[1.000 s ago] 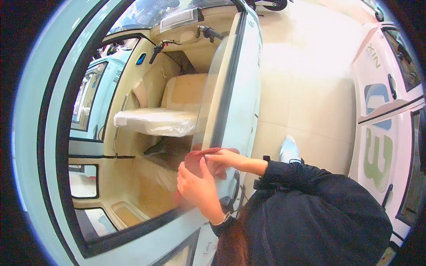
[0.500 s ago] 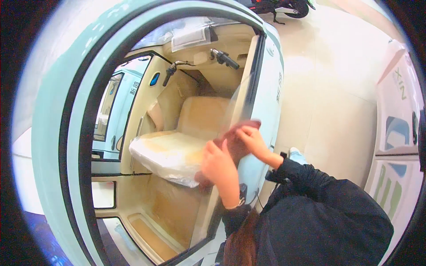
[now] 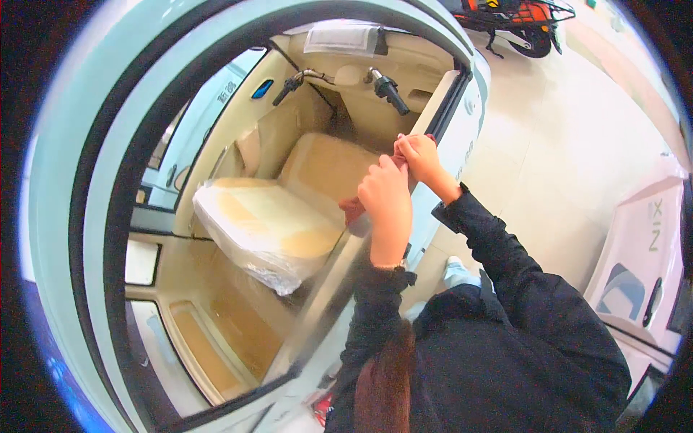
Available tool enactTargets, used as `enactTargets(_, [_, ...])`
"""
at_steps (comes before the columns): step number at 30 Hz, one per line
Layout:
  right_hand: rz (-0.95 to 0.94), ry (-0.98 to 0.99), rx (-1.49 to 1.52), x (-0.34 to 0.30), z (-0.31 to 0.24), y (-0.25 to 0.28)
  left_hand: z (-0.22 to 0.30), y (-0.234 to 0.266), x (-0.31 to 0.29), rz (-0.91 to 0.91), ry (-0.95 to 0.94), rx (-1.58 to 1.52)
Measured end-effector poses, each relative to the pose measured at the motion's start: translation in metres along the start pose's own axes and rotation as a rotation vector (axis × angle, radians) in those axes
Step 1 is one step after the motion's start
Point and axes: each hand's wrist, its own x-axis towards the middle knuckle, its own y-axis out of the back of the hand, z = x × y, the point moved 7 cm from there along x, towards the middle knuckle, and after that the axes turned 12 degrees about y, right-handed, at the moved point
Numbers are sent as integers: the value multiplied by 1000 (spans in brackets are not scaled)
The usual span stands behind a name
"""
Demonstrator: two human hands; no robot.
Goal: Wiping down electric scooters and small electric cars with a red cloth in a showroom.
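A dark red cloth (image 3: 351,209) is bunched between my two hands at the window of a light blue enclosed vehicle (image 3: 68,216). My left hand (image 3: 388,195) is closed around it, with one end of the cloth hanging out below the fingers. Just beyond, my right hand (image 3: 420,157) grips the other part with curled fingers, close to the left. Both hands are over the window's edge on the door side (image 3: 442,115). Through the window show a beige seat (image 3: 267,216) partly wrapped in clear plastic and a handlebar (image 3: 388,90) with black grips.
A white vehicle (image 3: 635,252) stands behind me on the right. An orange and black two-wheeler (image 3: 523,29) is parked on the pale tiled floor (image 3: 534,144) at the far right. A white sheet (image 3: 339,40) lies on the dashboard.
Both hands have moved away from me, up along the window edge, and closer together. The cloth, more spread before, is now gathered in them. My view has shifted too.
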Motion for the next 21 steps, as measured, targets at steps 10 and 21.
enactTargets(10, [-4,-31,264,-15,-34,-14,-69,7,-29,-94,182,-341])
enactTargets(21, [-455,578,-248,-56,-308,-90,-264,96,-176,156,437,-451])
